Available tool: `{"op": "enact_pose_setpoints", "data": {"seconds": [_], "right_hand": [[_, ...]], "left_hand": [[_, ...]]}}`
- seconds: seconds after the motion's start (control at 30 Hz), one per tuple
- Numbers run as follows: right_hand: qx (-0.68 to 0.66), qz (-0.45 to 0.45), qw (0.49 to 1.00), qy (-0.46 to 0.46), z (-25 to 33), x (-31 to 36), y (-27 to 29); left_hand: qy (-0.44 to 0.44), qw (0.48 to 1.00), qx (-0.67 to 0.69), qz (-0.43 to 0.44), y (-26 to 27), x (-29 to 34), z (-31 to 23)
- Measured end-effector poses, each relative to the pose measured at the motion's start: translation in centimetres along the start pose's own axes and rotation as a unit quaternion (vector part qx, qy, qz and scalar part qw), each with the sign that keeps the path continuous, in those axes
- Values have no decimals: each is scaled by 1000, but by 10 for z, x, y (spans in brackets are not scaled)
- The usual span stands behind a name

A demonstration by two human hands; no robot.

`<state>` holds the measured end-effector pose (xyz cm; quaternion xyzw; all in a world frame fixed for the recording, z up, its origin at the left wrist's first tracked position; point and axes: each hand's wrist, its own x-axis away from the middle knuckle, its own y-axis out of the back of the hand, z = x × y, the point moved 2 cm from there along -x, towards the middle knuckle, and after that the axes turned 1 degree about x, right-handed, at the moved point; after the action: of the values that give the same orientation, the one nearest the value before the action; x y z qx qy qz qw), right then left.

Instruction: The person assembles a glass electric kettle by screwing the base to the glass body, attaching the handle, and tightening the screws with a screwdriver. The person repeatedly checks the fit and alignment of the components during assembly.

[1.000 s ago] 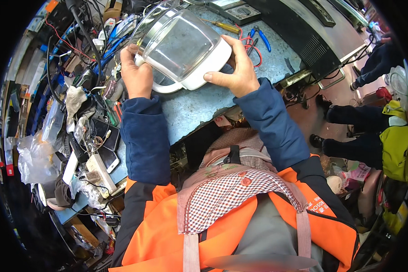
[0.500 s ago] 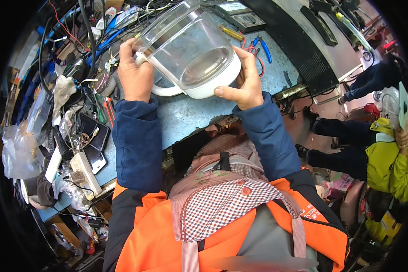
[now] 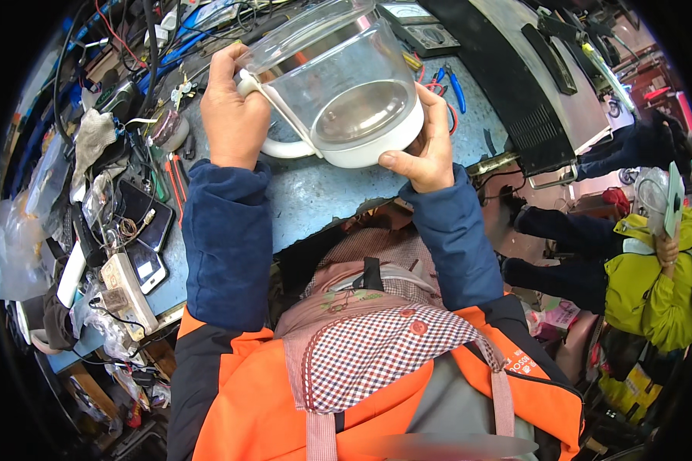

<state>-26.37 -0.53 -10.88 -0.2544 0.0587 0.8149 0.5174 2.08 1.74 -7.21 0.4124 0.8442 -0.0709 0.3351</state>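
A clear glass kettle (image 3: 334, 73) with a white base and a shiny metal bottom is held up tilted over the bench, its open top pointing away from me. My left hand (image 3: 233, 119) is closed round the upper end of its white handle (image 3: 291, 149), by the rim. My right hand (image 3: 429, 152) grips the white base from the right, thumb on the underside edge and fingers partly hidden behind it. Just beyond that hand lie blue-handled pliers (image 3: 457, 88) and a red wire (image 3: 452, 121).
The blue bench top (image 3: 296, 201) has a worn front edge. Clutter crowds its left: phones (image 3: 144, 265), a power strip (image 3: 127, 296), plastic bags and cables. A multimeter (image 3: 423, 32) lies at the back. A black panel (image 3: 507, 84) borders the right; a person in yellow-green (image 3: 644, 280) stands beyond.
The kettle has moved slightly right with both hands still on it, showing more of its metal bottom. My view has shifted a little.
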Motion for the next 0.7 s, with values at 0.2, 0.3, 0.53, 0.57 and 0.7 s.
{"op": "enact_pose_setpoints", "data": {"seconds": [0.2,0.3,0.53,0.57,0.7], "right_hand": [[62,-18,998,-3,-5,2,2],[299,2,954,-15,-7,0,2],[672,-8,741,0,5,0,-30],[684,-12,729,-26,4,1,-31],[663,-46,747,6,4,11,-14]], "left_hand": [[82,992,63,69,13,-17,36],[208,973,71,76,18,-20,34],[278,954,51,100,21,-27,61],[283,952,52,107,22,-28,67],[286,948,61,123,23,-32,71]]}}
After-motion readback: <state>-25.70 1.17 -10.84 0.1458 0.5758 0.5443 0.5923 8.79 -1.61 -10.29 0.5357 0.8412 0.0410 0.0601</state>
